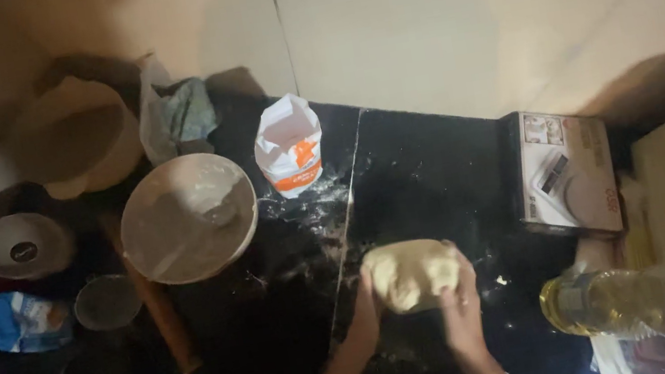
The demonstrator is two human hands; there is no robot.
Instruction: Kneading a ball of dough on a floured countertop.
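Both hands, left point(363, 305) and right point(461, 304), are cupping my dough point(411, 274). Fingers are curling loosely around it. It's resting on the dark counter point(428, 172).

On the black counter point(419, 173) a floured mixing bowl point(188, 218) sits beside a white paper flour bag point(289, 147). A wooden rolling pin point(157, 304) lies below the bowl. A white box point(566, 172) stands right, near 1 oil bottle point(654, 307).

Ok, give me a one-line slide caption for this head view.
Both hands, left hand and right hand, cup a ball of dough on a flour-dusted black counter, a floured bowl nearby.
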